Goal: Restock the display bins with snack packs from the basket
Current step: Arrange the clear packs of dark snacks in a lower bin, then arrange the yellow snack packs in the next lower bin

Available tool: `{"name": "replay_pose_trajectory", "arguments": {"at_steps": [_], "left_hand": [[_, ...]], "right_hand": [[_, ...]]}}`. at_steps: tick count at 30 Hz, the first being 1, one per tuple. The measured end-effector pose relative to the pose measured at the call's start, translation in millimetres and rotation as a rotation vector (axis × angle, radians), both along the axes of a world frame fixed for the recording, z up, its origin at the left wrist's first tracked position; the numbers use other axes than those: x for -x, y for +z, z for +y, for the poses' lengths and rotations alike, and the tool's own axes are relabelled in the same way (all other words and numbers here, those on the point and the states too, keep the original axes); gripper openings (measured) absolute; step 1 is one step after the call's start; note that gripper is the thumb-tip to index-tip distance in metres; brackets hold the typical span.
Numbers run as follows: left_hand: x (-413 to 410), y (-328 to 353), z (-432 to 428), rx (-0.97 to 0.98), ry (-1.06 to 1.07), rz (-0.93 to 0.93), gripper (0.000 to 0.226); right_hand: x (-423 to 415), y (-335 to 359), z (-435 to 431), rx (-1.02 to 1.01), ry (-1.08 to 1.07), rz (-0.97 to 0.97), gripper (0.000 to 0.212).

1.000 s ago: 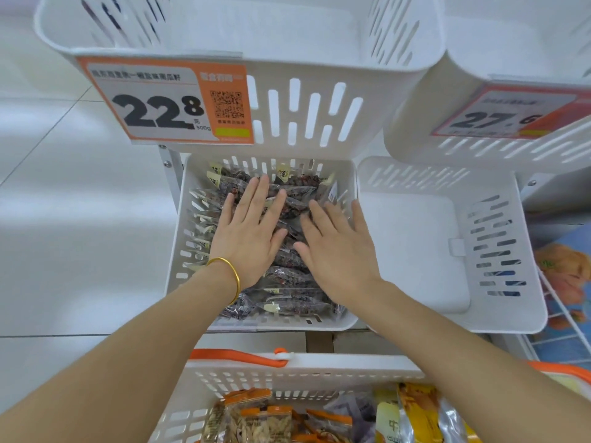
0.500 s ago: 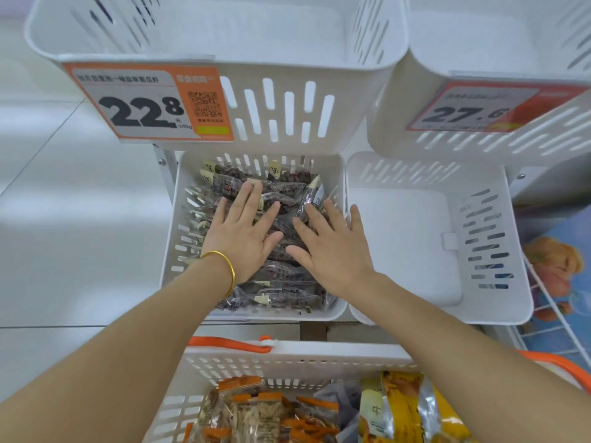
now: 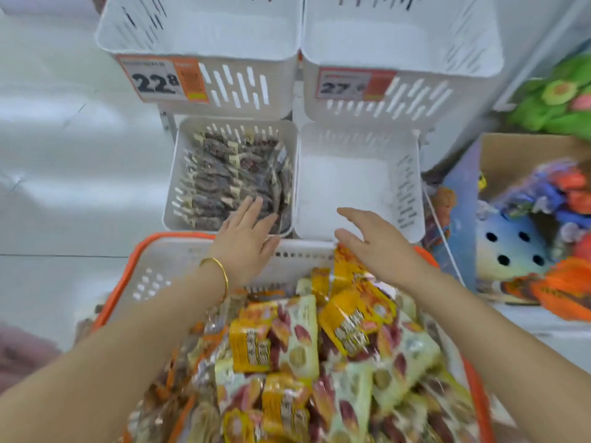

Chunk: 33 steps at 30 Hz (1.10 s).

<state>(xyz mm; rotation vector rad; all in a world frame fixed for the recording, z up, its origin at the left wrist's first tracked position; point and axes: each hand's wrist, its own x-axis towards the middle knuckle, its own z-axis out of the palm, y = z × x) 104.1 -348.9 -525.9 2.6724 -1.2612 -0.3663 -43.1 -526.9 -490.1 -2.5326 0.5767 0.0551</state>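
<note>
The basket (image 3: 160,266) brims with snack packs (image 3: 297,343). Over the basket's far rim, the left hand (image 3: 246,238) and right hand (image 3: 377,247) hover, fingers spread, holding nothing. Best to gather matching yellow packs two-handed, then lay them flat in the white bin (image 3: 351,187) just beyond the basket's far right.

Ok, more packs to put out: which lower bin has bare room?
The lower right bin shows a bare floor, beside the lower left bin crowded with dark packs. The basket is heaped too.

A shop: stacked white display bins (image 3: 204,33) with price tags (image 3: 163,79) above a stock basket (image 3: 153,273).
</note>
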Motion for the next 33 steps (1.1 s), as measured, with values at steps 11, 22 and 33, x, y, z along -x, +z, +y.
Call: {"name": "replay_pose_trajectory", "arguments": {"at_steps": [11,22,33], "left_hand": [[66,30,10,-0.147,-0.332,-0.015,0.052],[58,-2,22,-0.399,-0.373,0.235,0.069],[48,7,20,-0.171,-0.132,0.531,0.029]], "right_hand": [[81,10,21,0.055,-0.078,0.144,0.037],[85,6,37,0.088,-0.236,0.397,0.052],[63,42,17,-0.278,-0.300,0.042,0.033]]}}
